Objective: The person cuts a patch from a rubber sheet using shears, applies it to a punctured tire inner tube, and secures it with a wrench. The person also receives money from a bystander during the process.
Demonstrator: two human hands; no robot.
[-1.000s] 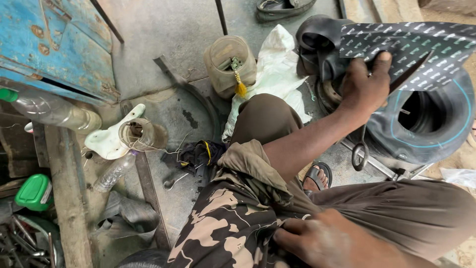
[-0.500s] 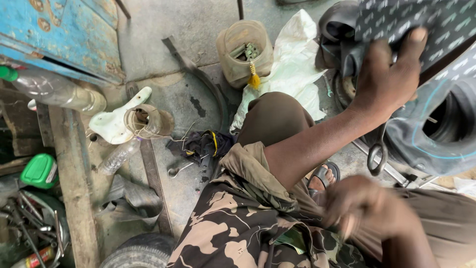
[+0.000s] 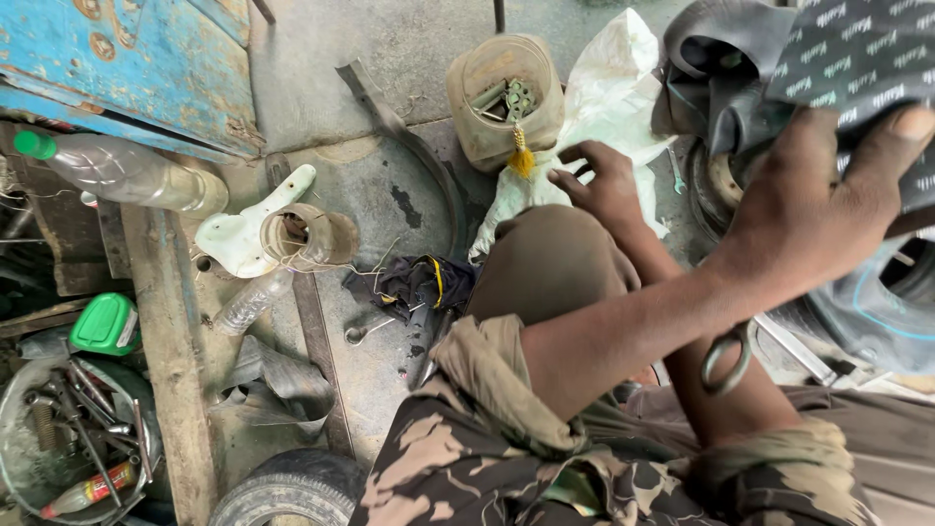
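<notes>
I see two bare hands at work over a cluttered workshop floor. At the upper right of the frame, one hand [image 3: 818, 209] is clamped on a dark patterned rubber sheet [image 3: 857, 58], thumb on top near the right edge and fingers wrapped under it. Which arm is left and which is right I judge only by crossing forearms: this one I take as the left hand, and the grip is firm. The right hand [image 3: 604, 185] sits at centre frame, fingers spread and bent, hovering open just above the raised knee [image 3: 555, 263] and touching or nearly touching the white plastic bag [image 3: 614, 97]; I cannot tell which. It holds nothing.

Beneath the rubber sheet lies a black inner tube [image 3: 721, 88], folded, beside a tyre [image 3: 877, 312] with a blue line at the right edge. A pair of scissors [image 3: 726, 360] lies below the left forearm, handle loop showing.

Above the right hand, at top centre, stands a cut plastic jug [image 3: 502, 97] holding bolts, with a yellow tassel hanging at its front. A curved metal strip [image 3: 409, 136] lies to its left. At left centre I note a white funnel-shaped piece [image 3: 243, 229] and a clear bottle [image 3: 127, 175] with a green cap. A green lid [image 3: 105, 324] lies at the left edge, and a tub of tools [image 3: 68, 438] sits in the lower left corner.
</notes>
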